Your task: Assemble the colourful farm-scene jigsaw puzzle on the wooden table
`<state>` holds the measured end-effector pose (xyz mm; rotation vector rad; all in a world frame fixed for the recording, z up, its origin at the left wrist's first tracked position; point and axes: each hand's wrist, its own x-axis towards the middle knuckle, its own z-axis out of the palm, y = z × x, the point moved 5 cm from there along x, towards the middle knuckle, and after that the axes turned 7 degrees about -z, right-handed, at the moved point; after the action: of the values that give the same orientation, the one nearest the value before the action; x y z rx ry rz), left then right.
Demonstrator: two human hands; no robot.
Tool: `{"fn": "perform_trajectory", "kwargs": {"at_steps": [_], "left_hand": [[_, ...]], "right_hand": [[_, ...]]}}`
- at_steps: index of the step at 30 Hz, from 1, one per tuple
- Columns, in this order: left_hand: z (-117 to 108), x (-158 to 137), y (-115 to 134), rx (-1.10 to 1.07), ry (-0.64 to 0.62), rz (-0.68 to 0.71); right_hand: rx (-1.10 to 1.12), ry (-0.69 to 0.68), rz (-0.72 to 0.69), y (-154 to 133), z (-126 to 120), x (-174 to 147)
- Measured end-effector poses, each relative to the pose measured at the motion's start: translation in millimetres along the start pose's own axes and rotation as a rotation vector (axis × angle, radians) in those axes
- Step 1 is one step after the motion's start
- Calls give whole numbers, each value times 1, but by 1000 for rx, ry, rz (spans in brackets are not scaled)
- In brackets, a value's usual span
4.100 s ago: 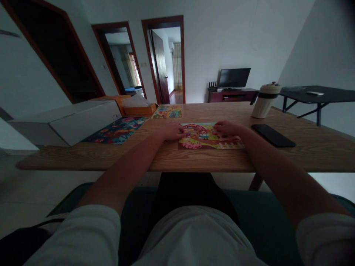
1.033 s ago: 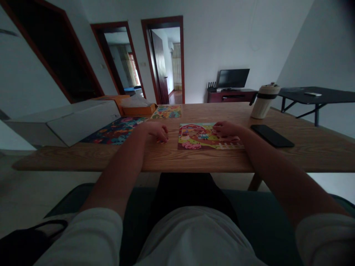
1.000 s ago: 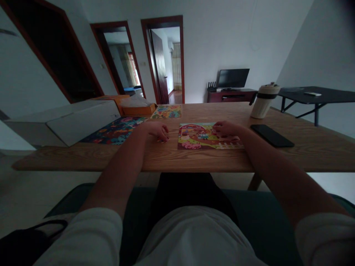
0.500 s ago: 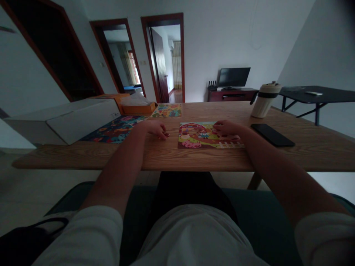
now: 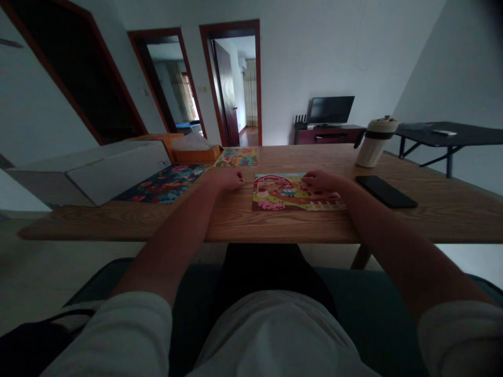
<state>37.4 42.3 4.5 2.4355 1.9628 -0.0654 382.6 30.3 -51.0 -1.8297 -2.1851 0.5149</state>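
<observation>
A colourful farm picture sheet (image 5: 277, 201), with a red barn and a white fence drawn on it, lies flat on the wooden table in front of me. Just off its left edge, my left hand (image 5: 231, 179) is closed over the tabletop, fingers curled together; whatever they pinch is hidden or too small to name. My right hand (image 5: 321, 180) rests on the upper right part of the farm picture, with fingers stretched leftward and the thumb apart.
Left are a dark blue patterned sheet (image 5: 165, 184), a long white box (image 5: 118, 170) and an orange box (image 5: 196, 154). Behind lies a yellow picture sheet (image 5: 236, 157). Right are a black phone (image 5: 385, 191) and a cream tumbler (image 5: 375, 144). The table's front edge (image 5: 275, 238) is near me.
My left hand has moved slightly right and away from me, and its fingers have curled in more. The right hand and the farm picture have stayed where they were.
</observation>
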Motion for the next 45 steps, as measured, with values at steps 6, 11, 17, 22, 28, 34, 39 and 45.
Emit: {"fn": "perform_trajectory", "kwargs": {"at_steps": [6, 11, 17, 22, 28, 34, 39, 45], "left_hand": [[-1, -1, 17, -218, 151, 23], [13, 0, 37, -725, 32, 18], [17, 4, 48, -1052, -6, 50], [13, 5, 45, -968, 103, 56], [14, 1, 53, -968, 132, 124], [20, 5, 54, -1063, 54, 122], [20, 4, 55, -1044, 39, 115], [21, 3, 53, -985, 44, 110]], "right_hand": [[-42, 14, -22, 3, 0, 5], [-31, 18, -9, 0, -1, 1], [-16, 24, -13, -2, -2, -1], [-11, 15, 1, 0, 0, 1], [-40, 24, -19, -1, -1, 0], [-8, 9, -21, 0, 0, 0], [-9, 20, -12, 2, 0, 2], [-17, 34, -16, 2, -1, 3]]}}
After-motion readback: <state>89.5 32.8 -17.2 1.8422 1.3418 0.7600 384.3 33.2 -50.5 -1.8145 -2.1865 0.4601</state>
